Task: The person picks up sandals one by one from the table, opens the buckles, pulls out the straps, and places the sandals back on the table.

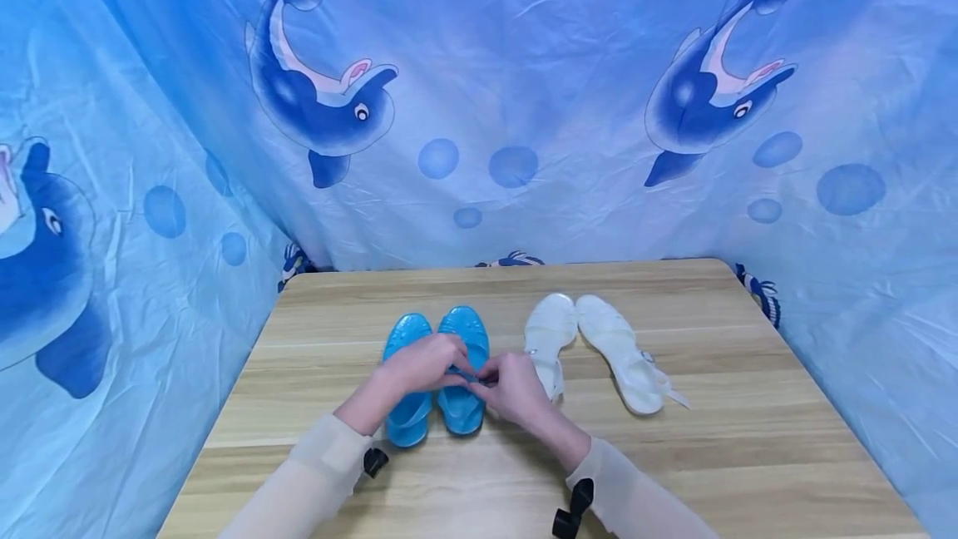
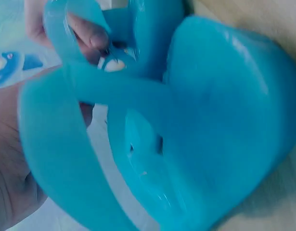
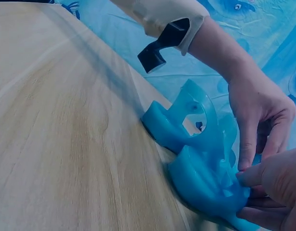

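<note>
The pair of translucent blue jelly sandals stands side by side on the light wooden tabletop, a little left of its middle and toes toward the far edge. Both your hands meet over the right blue sandal, at its ankle strap.

Your left hand comes in over the left blue sandal, with fingers curled down onto the strap. In the left wrist view a fingertip presses the blue strap next to a small pale fastening, which is too blurred to read clearly. Your right hand pinches the same strap from the other side, thumb and forefinger closed on it.

To do this well, I would keep the sandal's sole flat on the tabletop, so the heel cup does not tip while you work. Let one hand hold the strap steady near the fastening and let the other do the fine feeding; two hands pulling at once will likely twist the soft plastic. Keep your left forearm light, since it hangs over the neighbouring blue sandal and could nudge it out of line.

To your right, just beside the blue pair, lie the two white jelly sandals, angled apart at the heels with their straps loose. A blue dolphin-print cloth hangs behind and to both sides of the tabletop.
</note>
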`<state>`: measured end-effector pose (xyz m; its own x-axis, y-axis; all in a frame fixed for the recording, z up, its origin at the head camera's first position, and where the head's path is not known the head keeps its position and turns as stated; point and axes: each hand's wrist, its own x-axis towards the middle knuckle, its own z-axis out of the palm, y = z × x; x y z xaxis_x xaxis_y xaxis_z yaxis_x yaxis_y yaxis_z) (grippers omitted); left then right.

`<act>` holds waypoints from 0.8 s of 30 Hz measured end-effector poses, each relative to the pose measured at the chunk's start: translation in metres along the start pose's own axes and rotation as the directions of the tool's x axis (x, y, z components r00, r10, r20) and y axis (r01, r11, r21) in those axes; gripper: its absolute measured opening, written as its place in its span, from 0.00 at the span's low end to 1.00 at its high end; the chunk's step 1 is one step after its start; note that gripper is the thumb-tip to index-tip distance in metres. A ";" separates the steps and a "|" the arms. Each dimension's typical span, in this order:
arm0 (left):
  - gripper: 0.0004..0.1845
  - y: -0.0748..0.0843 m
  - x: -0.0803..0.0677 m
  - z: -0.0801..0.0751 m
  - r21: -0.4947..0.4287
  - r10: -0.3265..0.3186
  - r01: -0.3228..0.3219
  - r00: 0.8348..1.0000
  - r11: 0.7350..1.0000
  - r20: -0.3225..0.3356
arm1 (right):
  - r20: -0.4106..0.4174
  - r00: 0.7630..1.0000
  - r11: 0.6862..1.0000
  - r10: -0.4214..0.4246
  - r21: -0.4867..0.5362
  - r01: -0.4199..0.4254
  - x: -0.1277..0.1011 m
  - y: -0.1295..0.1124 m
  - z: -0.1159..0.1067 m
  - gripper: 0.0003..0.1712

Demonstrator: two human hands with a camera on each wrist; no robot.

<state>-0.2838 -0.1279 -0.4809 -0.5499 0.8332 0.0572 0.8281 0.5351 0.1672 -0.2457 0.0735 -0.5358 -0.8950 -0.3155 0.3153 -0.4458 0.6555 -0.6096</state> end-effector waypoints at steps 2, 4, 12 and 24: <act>0.08 -0.007 0.000 0.001 -0.070 0.007 -0.007 1.000 0.998 0.007 | -0.004 1.000 1.000 0.008 -0.004 -0.008 0.000 0.000 0.000 0.07; 0.08 -0.013 -0.001 0.002 -0.144 0.017 -0.015 1.000 0.989 0.008 | -0.011 1.000 1.000 0.012 -0.006 -0.012 -0.001 -0.001 0.000 0.08; 0.08 -0.031 -0.007 0.008 -0.357 -0.046 0.038 0.999 0.934 -0.015 | -0.041 0.999 1.000 0.008 0.027 -0.007 -0.003 -0.002 0.004 0.07; 0.11 0.002 -0.002 0.003 0.068 -0.002 0.008 0.996 0.998 -0.086 | -0.083 0.996 0.986 0.036 0.167 -0.022 -0.009 0.004 0.009 0.05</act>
<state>-0.2808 -0.1276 -0.4831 -0.5589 0.8172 0.1409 0.8292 0.5498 0.1002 -0.2397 0.0725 -0.5471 -0.9064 -0.2334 0.3521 -0.4220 0.5389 -0.7290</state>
